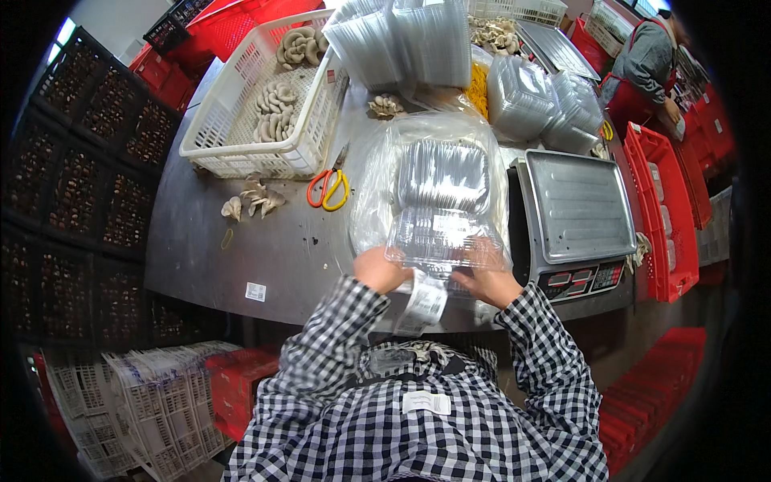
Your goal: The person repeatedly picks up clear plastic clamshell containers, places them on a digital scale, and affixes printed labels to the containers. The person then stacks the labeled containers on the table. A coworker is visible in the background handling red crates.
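A clear plastic clamshell container (446, 238) is between my hands near the table's front edge, with a white printed label on its top. My left hand (380, 270) grips its near left corner. At its near right side, my right hand (491, 278) has the fingers partly hidden behind the clear plastic. A strip of white printed labels (424, 304) hangs beside my left thumb; whether that hand pinches it too is unclear. Just beyond lies a nested stack of clear containers (444, 175) in an open plastic bag (373, 199).
Scissors (328, 188) with red and yellow handles lie left of the bag. Oyster mushrooms (277, 105) sit in a white crate (241, 158); loose mushroom pieces (259, 197) lie nearby. A digital scale (581, 208) stands right, beside a red crate (680, 265). Another person (641, 72) stands far right.
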The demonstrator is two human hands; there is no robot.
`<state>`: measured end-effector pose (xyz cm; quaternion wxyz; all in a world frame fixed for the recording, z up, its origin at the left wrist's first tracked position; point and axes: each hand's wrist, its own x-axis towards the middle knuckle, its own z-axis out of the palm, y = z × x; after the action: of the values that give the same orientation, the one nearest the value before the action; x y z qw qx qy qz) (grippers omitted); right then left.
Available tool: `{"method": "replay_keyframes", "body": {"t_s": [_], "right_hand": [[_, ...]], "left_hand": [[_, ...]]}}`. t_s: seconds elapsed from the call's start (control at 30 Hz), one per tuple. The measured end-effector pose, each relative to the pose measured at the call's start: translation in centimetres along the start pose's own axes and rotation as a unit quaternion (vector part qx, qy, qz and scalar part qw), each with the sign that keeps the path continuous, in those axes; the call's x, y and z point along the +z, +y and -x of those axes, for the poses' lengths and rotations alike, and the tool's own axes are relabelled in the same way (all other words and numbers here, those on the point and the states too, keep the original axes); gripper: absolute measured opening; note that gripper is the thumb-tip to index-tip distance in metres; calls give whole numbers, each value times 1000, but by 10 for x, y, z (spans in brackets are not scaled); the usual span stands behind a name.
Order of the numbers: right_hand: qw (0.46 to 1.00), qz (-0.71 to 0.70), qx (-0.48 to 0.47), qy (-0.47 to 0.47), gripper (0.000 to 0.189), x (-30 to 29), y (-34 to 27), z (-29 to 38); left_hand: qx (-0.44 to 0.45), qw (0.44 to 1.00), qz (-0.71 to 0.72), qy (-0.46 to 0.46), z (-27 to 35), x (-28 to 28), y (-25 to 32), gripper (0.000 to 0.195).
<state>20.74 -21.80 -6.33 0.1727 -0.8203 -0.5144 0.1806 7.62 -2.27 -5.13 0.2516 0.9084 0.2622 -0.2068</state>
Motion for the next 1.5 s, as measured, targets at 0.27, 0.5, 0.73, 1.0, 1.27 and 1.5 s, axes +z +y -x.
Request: {"method": "replay_keyframes", "body": {"t_s": [0.27, 0.5, 0.73, 1.0, 1.27, 1.5], "right_hand": [[982, 166, -69, -53, 72, 4, -2, 6], [979, 129, -90, -134, 64, -28, -22, 3], [909, 337, -231, 79, 50, 24, -17, 0], [957, 255, -140, 12, 38, -28, -38, -17], [937, 132, -4, 323, 36, -54, -13, -9], [773, -580, 247, 64, 37, -11, 4, 6]], "left_hand": [[111, 848, 517, 47, 73, -4, -45, 7], [156, 891, 419, 80, 93, 3, -53, 10], [161, 860, 480, 62, 86, 20, -35, 11], [153, 860, 482, 72, 73, 31, -30, 11], [166, 771, 593, 163, -12, 72, -10, 12], [117, 829, 524, 158, -34, 63, 8, 12]]}}
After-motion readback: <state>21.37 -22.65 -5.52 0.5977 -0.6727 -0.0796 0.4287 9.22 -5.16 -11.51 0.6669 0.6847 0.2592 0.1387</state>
